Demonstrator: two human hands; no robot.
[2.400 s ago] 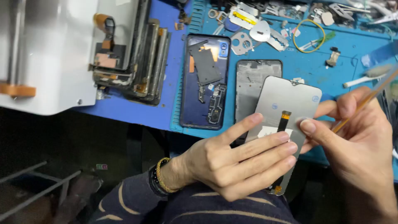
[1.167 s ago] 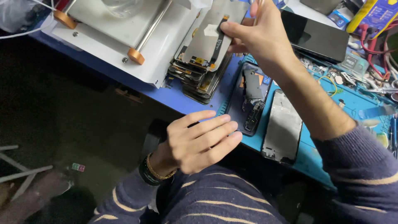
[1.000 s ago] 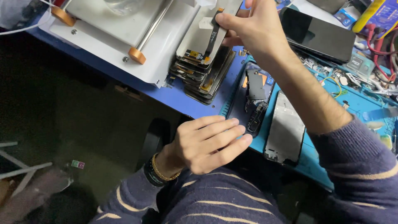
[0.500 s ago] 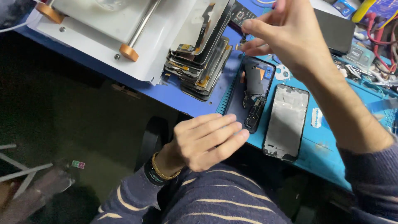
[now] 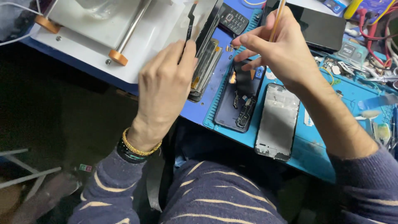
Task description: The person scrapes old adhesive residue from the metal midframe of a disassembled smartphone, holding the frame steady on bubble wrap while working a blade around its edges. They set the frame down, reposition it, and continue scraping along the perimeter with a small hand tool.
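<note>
head view looks down over my lap at the counter (image 5: 195, 118), where a blue mat (image 5: 306, 145) covers its right part. my left hand (image 5: 166, 85) is raised against a stack of phone screen panels (image 5: 205, 68) that leans on a white machine (image 5: 95, 31); the fingers are curled together and the thumb tip presses the front panel near its thin black flex strip (image 5: 190, 20). whether this grip pinches the panel's edge or only rests on it, i cannot tell, since the back of my hand hides the fingertips. a beaded bracelet (image 5: 139, 147) sits on that wrist.

my right hand (image 5: 280, 52) hovers above the mat, its grip closed on a thin wooden stick (image 5: 277, 18) that points up and slightly right, pinched between thumb and fingers. just under this hand lies an opened dark blue phone body (image 5: 238, 101) with its inner boards showing. beside it, to the right, a bare grey phone frame (image 5: 278, 122) lies flat on the mat, close to the phone body but not overlapping it.

farther back i see a small keypad phone (image 5: 232, 18) and a dark flat panel (image 5: 321, 27). small tools and loose parts (image 5: 365, 62) crowd the mat's right side. my striped sleeves fill the bottom.
</note>
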